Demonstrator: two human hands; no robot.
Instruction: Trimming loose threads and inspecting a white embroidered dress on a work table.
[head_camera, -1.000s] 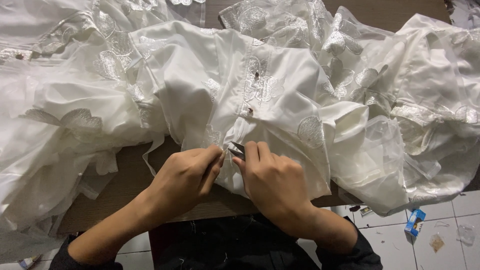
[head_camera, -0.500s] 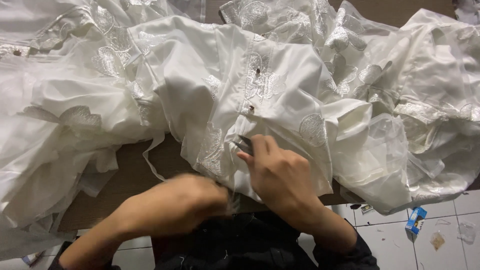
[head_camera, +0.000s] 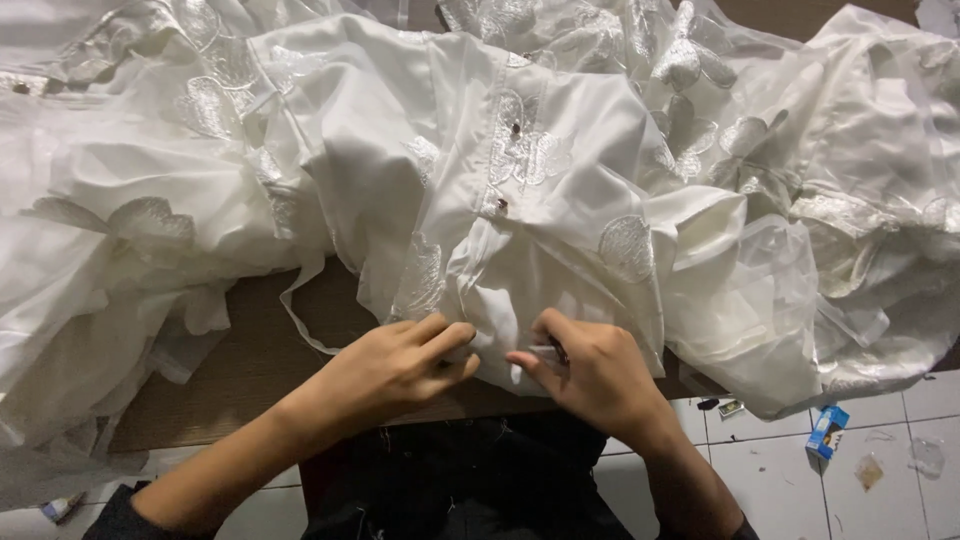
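Note:
A white garment (head_camera: 520, 190) with lace appliqué and small dark buttons lies spread over a brown table (head_camera: 250, 370). My left hand (head_camera: 395, 365) pinches the lower edge of its front placket near the table's front edge. My right hand (head_camera: 590, 370) grips the same edge just to the right and holds a small dark tool (head_camera: 555, 350) between its fingers; the tool's shape is mostly hidden. The two hands are close together, almost touching.
More white fabric with embroidered patches (head_camera: 150, 215) is heaped on the left and right (head_camera: 850, 200). A thin white strap (head_camera: 300, 310) loops over the bare wood. On the tiled floor at lower right lie a small blue box (head_camera: 827, 430) and scraps.
My left hand has come back up from below the table edge and taken hold of the garment's hem. Both hands now sit lower on the placket than a second ago.

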